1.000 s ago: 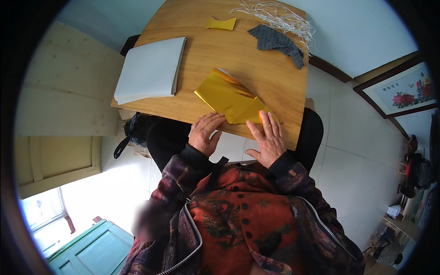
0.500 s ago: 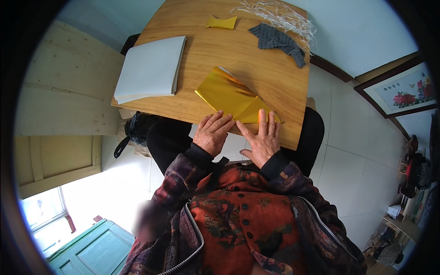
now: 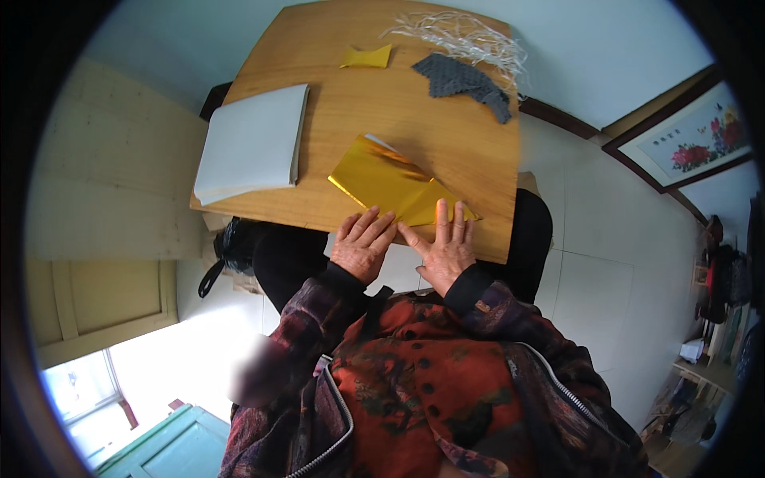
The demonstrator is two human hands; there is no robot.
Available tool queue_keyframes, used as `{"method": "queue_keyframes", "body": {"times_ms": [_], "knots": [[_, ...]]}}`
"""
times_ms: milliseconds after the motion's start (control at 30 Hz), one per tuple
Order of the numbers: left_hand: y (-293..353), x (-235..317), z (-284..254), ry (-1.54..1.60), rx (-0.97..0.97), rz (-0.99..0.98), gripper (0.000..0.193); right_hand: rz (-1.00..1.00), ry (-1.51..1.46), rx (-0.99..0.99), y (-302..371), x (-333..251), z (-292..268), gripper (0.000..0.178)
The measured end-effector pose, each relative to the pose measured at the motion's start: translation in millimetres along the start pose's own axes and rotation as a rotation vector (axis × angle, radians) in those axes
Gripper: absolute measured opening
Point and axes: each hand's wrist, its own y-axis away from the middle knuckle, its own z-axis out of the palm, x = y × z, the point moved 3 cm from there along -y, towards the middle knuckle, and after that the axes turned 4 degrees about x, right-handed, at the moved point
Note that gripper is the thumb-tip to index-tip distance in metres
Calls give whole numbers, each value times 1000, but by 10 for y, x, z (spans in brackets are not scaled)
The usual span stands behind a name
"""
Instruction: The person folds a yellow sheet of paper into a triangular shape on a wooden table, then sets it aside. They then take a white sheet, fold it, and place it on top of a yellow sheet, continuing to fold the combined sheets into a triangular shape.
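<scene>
A folded sheet of shiny gold paper (image 3: 390,179) lies at the near edge of the wooden table, with a bit of its pale reverse side showing at the top. My left hand (image 3: 362,245) rests its outstretched fingers on the sheet's near edge, left of the middle. Beside it, my right hand (image 3: 443,245) lies with fingers spread over the right part of that edge, toward the pointed corner. Both hands press from above, and neither grips the paper.
To the left on the table (image 3: 343,103) is a stack of white sheets (image 3: 251,143). Farther back lie a small folded gold paper piece (image 3: 367,56), a grey textured cloth (image 3: 466,86) and a tangle of white strings (image 3: 466,38). A black plastic bag (image 3: 233,245) hangs below the table's left side.
The whole view has shifted slightly, so the table sits a little lower and more to the left. My hands stay on the paper's near edge, almost unmoved relative to it.
</scene>
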Motion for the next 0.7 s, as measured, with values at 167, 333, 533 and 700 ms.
{"method": "queue_keyframes", "body": {"times_ms": [167, 333, 533, 700], "knots": [[-189, -64, -137, 120, -77, -3, 28, 4, -6, 39, -13, -4, 39, 95], [-879, -115, 10, 50, -140, 197, 47, 28, -179, 9, 36, 69, -48, 91], [-1301, -107, 135, -61, -506, 166, 56, -161, -411, 375, 429, 210, -311, 72], [-1373, -170, 37, -165, -567, -112, 44, -100, -572, 372, 581, 293, -329, 47]]}}
